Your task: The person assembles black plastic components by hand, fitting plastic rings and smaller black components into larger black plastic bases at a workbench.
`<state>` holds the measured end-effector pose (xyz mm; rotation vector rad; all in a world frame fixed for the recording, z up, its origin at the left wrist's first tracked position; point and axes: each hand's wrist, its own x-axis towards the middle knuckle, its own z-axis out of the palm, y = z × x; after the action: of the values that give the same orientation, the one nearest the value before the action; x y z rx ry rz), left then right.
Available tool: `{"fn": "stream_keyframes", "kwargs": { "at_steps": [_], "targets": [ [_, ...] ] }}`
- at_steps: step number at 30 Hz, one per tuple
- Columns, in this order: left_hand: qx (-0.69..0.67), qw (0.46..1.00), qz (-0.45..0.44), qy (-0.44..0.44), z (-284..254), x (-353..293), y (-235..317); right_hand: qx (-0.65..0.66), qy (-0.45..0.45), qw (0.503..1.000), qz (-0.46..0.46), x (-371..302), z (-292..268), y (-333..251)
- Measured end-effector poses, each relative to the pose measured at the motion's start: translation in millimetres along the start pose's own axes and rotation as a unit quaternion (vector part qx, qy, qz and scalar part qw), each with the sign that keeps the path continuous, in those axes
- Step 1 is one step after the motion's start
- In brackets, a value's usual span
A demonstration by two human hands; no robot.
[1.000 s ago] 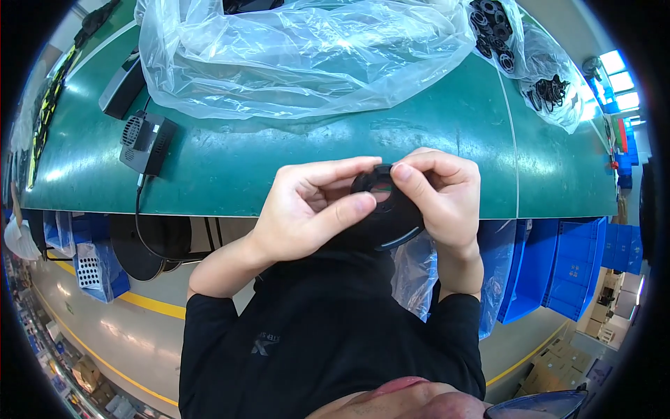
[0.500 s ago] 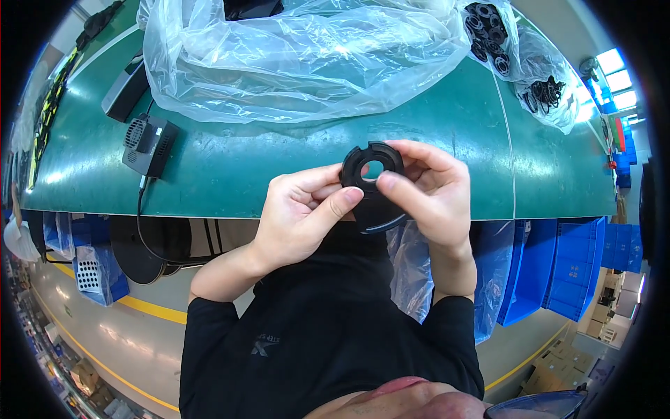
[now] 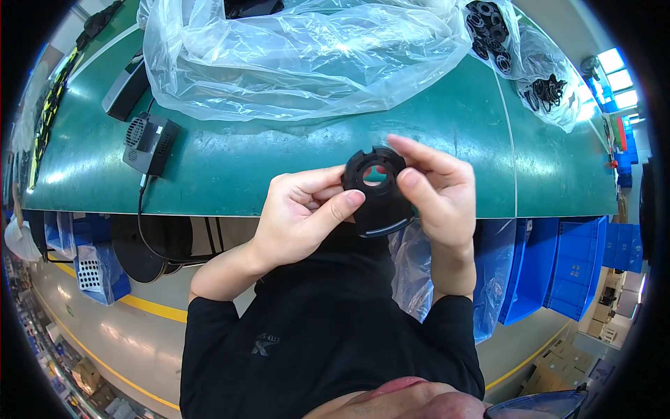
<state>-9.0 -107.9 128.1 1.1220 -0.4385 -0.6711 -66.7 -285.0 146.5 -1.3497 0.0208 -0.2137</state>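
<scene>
My left hand (image 3: 305, 208) pinches a black plastic part (image 3: 384, 209) by its left side, thumb on top and fingers beneath. The part has a notched round ring (image 3: 357, 171) with a central hole at its far end, and a wider body with a curved, shiny near edge. It is held above the table's front edge. Beside the ring, my right hand (image 3: 441, 195) has its thumb and index finger apart, the thumb close to the ring's right side. Whether the thumb still touches the ring, I cannot tell. The index fingertip is slightly blurred.
A large clear plastic bag (image 3: 307, 70) lies across the back of the green table (image 3: 230, 167). Bags of black rings (image 3: 488, 31) and thin black loops (image 3: 544, 94) are at right. A dark corded device (image 3: 150, 145) stands left. Blue bins (image 3: 576, 269) sit below the table's right side.
My right thumb has drawn back to the right from the ring's face, and the index finger has lifted off its far edge. The part has shifted slightly in my left hand.
</scene>
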Motion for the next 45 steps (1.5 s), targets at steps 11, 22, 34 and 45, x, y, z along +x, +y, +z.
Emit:
{"fn": "stream_keyframes", "kwargs": {
  "at_steps": [11, 22, 34, 45],
  "targets": [
    [0.200, 0.979, 0.028, -0.030, -1.1, -2.3, 10.3, -0.122, 0.030, 0.992, 0.010, -4.4, 9.5, -5.7],
    [0.135, 0.987, 0.093, 0.005, -0.5, -0.3, -4.1, -0.152, 0.051, 0.984, -0.079, -18.8, 10.2, 9.6],
    [0.115, 0.992, 0.052, 0.012, -2.3, -5.9, -2.4, -0.057, 0.038, 0.996, -0.052, -30.5, 11.3, 16.8],
    [0.203, 0.962, 0.015, -0.184, 17.6, -10.7, -11.7, -0.096, 0.130, 0.986, 0.038, -107.1, -54.8, 15.7]
  ]
}}
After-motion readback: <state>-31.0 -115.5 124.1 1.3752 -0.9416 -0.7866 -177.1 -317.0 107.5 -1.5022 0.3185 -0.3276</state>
